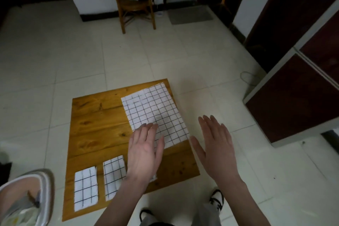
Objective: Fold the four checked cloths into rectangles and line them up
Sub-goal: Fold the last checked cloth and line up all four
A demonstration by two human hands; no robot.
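Note:
A low wooden board (95, 128) lies on the tiled floor. On its far right part a large unfolded checked cloth (154, 108) lies flat. Two folded checked rectangles lie side by side at the near left: one (85, 189) at the left, another (113, 174) to its right. A scrap of a third folded cloth (153, 178) peeks out under my left wrist. My left hand (145, 150) hovers with straight fingers over the near edge of the large cloth. My right hand (216, 145) is open, held past the board's right edge, holding nothing.
A wooden chair (135, 3) stands at the back by a white wall. A dark red cabinet (297, 97) is at the right, a grey doormat (190, 14) at the far door. A pale basket (27, 198) sits near left. My shoes (217, 198) are below.

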